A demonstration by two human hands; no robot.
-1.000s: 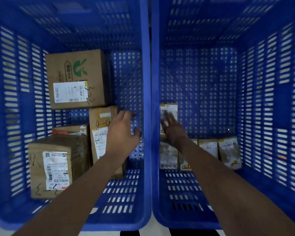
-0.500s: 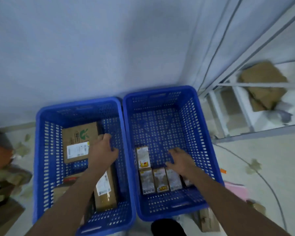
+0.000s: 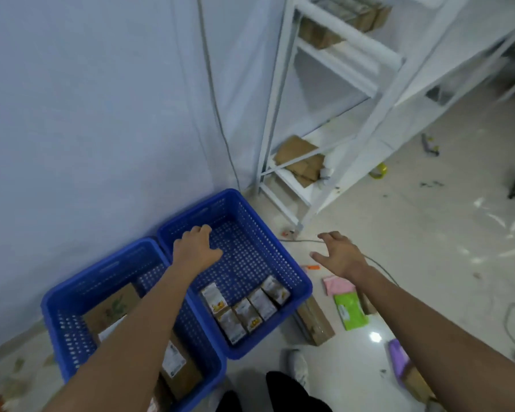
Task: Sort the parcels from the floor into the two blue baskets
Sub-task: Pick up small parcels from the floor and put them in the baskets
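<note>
Two blue baskets stand side by side by the wall. The left basket (image 3: 60,304) holds brown cardboard boxes (image 3: 113,307) with white labels. The right basket (image 3: 298,281) holds several small packets (image 3: 244,313) lined up at its near end. My left hand (image 3: 195,251) hovers over the right basket with fingers loosely curled, holding nothing. My right hand (image 3: 339,255) is spread out above the floor to the right of the baskets, empty. On the floor lie a brown box (image 3: 315,324), a pink parcel (image 3: 338,285), a green parcel (image 3: 350,312) and a purple parcel (image 3: 399,356).
A white metal shelf rack (image 3: 333,123) with cardboard boxes stands behind and right of the baskets. A grey cable (image 3: 378,263) runs across the floor under my right arm. My shoe (image 3: 298,365) is near the right basket's front corner. Scraps litter the floor.
The view pulled up and back from inside the baskets and swung right. Both hands came out of the baskets; my right hand moved over the floor, my left over the right basket.
</note>
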